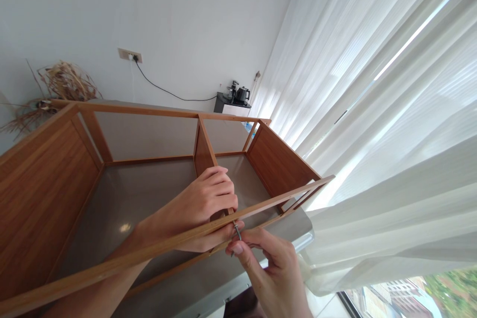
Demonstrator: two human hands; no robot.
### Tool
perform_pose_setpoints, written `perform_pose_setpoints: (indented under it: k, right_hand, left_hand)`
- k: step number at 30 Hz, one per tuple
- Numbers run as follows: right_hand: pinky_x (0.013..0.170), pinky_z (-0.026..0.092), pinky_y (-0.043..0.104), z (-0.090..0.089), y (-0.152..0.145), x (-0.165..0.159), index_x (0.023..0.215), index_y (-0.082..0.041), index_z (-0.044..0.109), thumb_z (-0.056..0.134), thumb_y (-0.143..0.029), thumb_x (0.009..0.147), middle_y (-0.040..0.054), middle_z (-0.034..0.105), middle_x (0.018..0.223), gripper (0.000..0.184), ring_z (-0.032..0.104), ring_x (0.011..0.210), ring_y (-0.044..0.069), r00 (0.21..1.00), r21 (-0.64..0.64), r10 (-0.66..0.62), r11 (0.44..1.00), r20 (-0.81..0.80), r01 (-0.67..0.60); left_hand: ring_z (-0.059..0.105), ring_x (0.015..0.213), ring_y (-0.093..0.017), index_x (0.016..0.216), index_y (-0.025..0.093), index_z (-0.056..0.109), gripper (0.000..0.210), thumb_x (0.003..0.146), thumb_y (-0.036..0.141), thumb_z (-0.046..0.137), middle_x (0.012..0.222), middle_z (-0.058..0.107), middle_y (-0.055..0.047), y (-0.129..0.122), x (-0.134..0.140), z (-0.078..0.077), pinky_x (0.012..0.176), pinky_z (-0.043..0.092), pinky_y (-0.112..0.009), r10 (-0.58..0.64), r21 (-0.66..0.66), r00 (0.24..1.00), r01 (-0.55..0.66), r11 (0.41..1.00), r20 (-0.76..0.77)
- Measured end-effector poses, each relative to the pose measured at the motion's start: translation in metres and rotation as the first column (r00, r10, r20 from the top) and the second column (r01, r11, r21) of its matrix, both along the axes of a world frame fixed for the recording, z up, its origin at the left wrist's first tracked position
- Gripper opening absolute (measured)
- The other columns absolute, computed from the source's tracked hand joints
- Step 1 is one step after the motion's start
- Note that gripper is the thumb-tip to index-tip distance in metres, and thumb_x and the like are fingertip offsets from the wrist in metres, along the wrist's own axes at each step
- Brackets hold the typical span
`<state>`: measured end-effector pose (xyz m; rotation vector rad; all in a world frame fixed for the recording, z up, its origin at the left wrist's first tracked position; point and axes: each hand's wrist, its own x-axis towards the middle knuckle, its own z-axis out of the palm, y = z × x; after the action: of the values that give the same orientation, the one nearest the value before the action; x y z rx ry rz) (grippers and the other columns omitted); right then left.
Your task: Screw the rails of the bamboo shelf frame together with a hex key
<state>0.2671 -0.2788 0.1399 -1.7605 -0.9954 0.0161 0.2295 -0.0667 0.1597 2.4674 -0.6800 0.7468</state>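
Note:
A wooden frame (167, 247) with side panels and a middle divider panel (204, 147) stands on a grey, glossy surface. My left hand (212, 194) is closed around the near end of the divider, its fingers over the top edge and its thumb reaching under the front rail. At the joint of rail and divider, my right hand (266, 263) pinches a thin, bent metal Allen key (238, 233) between thumb and forefinger. The key's upper end meets the rail. Whether it sits in a bolt there is hidden by its small size and my fingers.
White curtains (372, 84) hang close along the right side. Behind the frame, a black kettle (243, 94) stands on a small cabinet (231, 107), its cable running to a wall socket (130, 54). Dried plants (69, 82) lie at the back left.

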Motion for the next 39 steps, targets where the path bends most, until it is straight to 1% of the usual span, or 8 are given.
perform_pose_setpoints:
  k: [4,10,18,26,29,34,36,39]
  right_hand:
    - [0.066,0.052,0.012,0.002,0.000,0.001,0.088,-0.024,0.072,0.068,-0.026,0.096,-0.0047,0.074,0.075,0.010,0.070,0.066,0.008,0.997,0.029,0.014,0.999,0.082,-0.017]
    - [0.063,0.051,0.015,0.006,-0.007,0.002,0.093,-0.024,0.069,0.067,-0.024,0.097,-0.0037,0.071,0.077,0.005,0.067,0.065,0.009,0.976,-0.011,0.050,0.999,0.213,-0.049]
    - [0.067,0.052,0.027,0.008,-0.012,0.010,0.114,-0.019,0.067,0.067,-0.012,0.096,0.0048,0.070,0.089,0.020,0.063,0.074,0.015,0.841,-0.030,0.051,0.999,0.539,-0.041]
    - [0.068,0.048,0.030,0.014,-0.013,0.013,0.123,-0.015,0.066,0.066,-0.006,0.096,0.0059,0.069,0.092,0.029,0.060,0.076,0.014,0.748,-0.111,0.078,0.994,0.659,-0.005]
    - [0.071,0.047,0.031,0.024,-0.017,0.017,0.125,-0.014,0.065,0.061,-0.008,0.099,0.0062,0.069,0.095,0.028,0.060,0.077,0.015,0.721,-0.175,0.127,0.985,0.681,-0.008]
    - [0.073,0.046,0.036,0.049,-0.020,0.023,0.117,-0.011,0.065,0.046,-0.012,0.105,0.0093,0.070,0.094,0.023,0.064,0.080,0.019,0.597,-0.325,0.269,0.946,0.756,-0.015]
    - [0.069,0.046,0.034,0.052,-0.018,0.022,0.111,-0.013,0.066,0.049,-0.013,0.104,0.0067,0.069,0.088,0.018,0.062,0.073,0.017,0.616,-0.340,0.273,0.940,0.739,-0.009]
    - [0.063,0.046,0.028,0.044,-0.013,0.017,0.099,-0.019,0.066,0.055,-0.019,0.104,0.0009,0.066,0.079,0.011,0.058,0.065,0.013,0.761,-0.288,0.201,0.958,0.617,-0.020]
  left_hand:
    - [0.049,0.083,-0.017,0.080,0.019,0.054,0.018,0.095,0.030,0.057,0.079,0.055,0.000,0.000,0.000,0.001,0.113,0.032,-0.045,0.001,0.001,1.000,-0.001,1.000,-0.001]
    - [0.049,0.082,-0.016,0.080,0.019,0.054,0.019,0.095,0.030,0.057,0.079,0.054,0.000,-0.001,0.000,0.002,0.113,0.032,-0.045,0.013,0.003,1.000,-0.013,1.000,0.007]
    - [0.050,0.083,-0.017,0.079,0.019,0.054,0.018,0.093,0.029,0.058,0.079,0.055,0.000,-0.001,0.000,0.001,0.113,0.033,-0.046,0.021,0.008,1.000,-0.021,1.000,0.014]
    - [0.050,0.082,-0.017,0.079,0.019,0.055,0.019,0.095,0.031,0.055,0.079,0.056,0.000,-0.001,0.000,0.002,0.113,0.033,-0.045,0.018,0.006,1.000,-0.018,1.000,0.003]
    - [0.050,0.082,-0.017,0.079,0.019,0.055,0.020,0.095,0.031,0.055,0.079,0.056,0.000,0.000,-0.001,0.002,0.114,0.032,-0.044,0.019,0.003,1.000,-0.019,1.000,-0.003]
    - [0.052,0.084,-0.018,0.079,0.020,0.055,0.018,0.094,0.031,0.056,0.079,0.057,0.000,-0.001,-0.002,0.002,0.114,0.032,-0.044,0.017,0.007,1.000,-0.017,1.000,-0.015]
    - [0.052,0.084,-0.018,0.079,0.020,0.056,0.018,0.093,0.031,0.057,0.080,0.057,0.000,-0.001,-0.001,0.002,0.115,0.032,-0.045,0.018,0.012,1.000,-0.018,1.000,-0.019]
    - [0.051,0.083,-0.017,0.079,0.020,0.055,0.018,0.094,0.030,0.056,0.079,0.055,0.000,-0.001,0.000,0.003,0.114,0.032,-0.044,0.021,0.011,1.000,-0.021,1.000,-0.009]
